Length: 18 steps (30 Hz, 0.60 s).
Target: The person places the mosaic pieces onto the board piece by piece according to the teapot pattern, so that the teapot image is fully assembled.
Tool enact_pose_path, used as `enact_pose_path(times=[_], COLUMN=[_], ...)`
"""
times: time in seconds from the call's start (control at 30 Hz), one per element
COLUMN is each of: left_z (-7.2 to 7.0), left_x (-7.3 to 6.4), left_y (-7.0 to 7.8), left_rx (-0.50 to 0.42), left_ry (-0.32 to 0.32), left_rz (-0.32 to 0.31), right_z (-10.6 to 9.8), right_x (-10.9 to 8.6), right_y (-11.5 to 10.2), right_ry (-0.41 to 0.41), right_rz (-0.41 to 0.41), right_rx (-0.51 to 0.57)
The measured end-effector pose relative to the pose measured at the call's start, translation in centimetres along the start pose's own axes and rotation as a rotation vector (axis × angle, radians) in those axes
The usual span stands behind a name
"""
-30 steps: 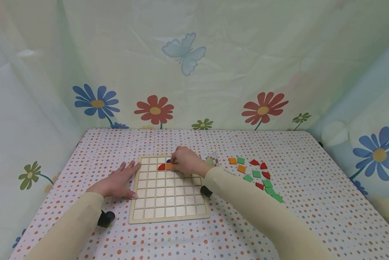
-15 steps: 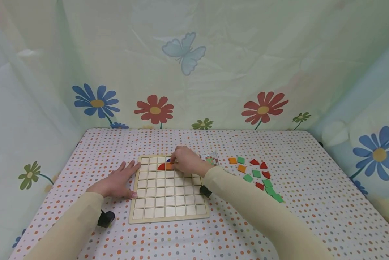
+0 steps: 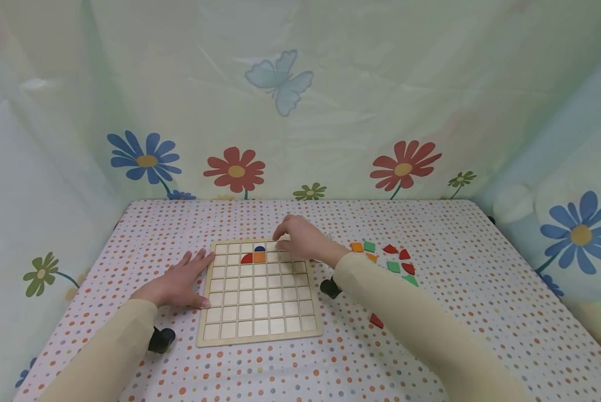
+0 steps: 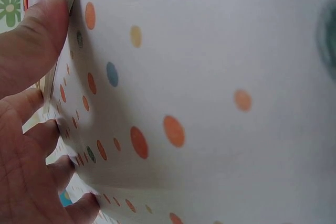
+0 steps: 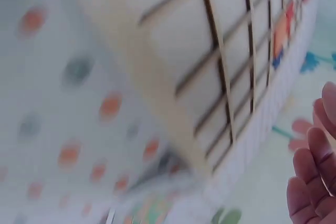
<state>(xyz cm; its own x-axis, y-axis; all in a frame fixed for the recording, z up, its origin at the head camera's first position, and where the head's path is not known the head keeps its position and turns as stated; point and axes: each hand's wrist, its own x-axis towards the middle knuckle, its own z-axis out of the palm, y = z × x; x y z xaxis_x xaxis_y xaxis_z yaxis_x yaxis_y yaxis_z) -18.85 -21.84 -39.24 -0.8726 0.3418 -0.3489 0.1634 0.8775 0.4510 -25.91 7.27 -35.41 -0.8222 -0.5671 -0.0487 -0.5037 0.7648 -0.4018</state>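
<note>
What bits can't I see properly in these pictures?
Head view: some squares of the board, hidden by the right hand.
Head view: part of a green piece, hidden by the right sleeve.
Left wrist view: most of the board, hidden by the left hand or cut off by the picture's edges.
Right wrist view: the orange and green patch, blurred and cut off by the bottom edge.

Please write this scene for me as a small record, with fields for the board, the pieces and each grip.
board: wooden grid, lying on dotted cloth
placed pieces: red piece left of orange square; blue piece beyond the orange square
loose pieces: orange, green and red, right of the board
left grip: spread, touching the board's left edge
right grip: near the board's far right corner, no piece visible in it
</note>
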Motion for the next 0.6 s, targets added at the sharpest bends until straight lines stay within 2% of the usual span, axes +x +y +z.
enact_pose_path(times=[0.3,0.6], left_z=[-0.1,-0.2], left_x=[0.1,0.0], left_y=[0.1,0.0], left_rx=[0.008,0.016], left_ry=[0.002,0.001], left_rz=[-0.011,-0.008], right_z=[-3.8,-4.8], right_x=[-4.6,-9.2], right_y=[4.8,9.7], right_ry=[0.022,0.027], right_rz=[0.115,0.318], right_rx=[0.005,-0.006])
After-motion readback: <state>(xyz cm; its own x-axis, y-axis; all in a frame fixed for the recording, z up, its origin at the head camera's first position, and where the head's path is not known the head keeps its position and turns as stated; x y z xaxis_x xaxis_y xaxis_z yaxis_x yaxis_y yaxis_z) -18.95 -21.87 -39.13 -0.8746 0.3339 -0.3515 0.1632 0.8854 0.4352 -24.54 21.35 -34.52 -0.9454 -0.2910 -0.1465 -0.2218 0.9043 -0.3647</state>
